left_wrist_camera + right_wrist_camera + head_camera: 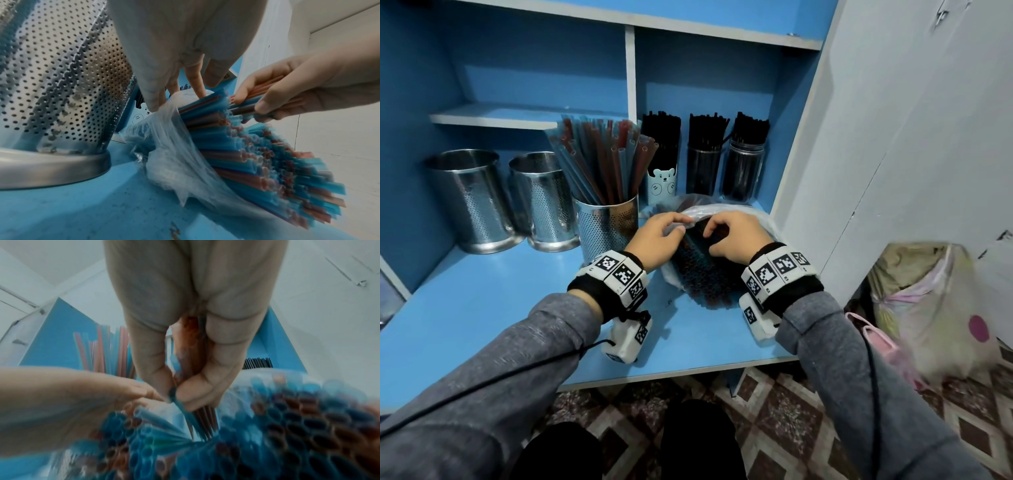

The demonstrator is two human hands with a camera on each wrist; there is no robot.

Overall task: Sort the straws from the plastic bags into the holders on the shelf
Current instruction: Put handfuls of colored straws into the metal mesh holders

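My left hand (659,240) pinches plastic bag (174,146) edge, pins it to shelf (500,308) so bundle stays put. My right hand (732,236) grips few blue and red straws (257,100), ready to pull free. Part-filled metal holder (607,226) just beside, short carry.

Bare shelf (493,308) lay open left of the left hand (654,240). The perforated holder (607,229) stood just beside it, and the cabinet wall (801,192) hemmed in the right hand (736,236).
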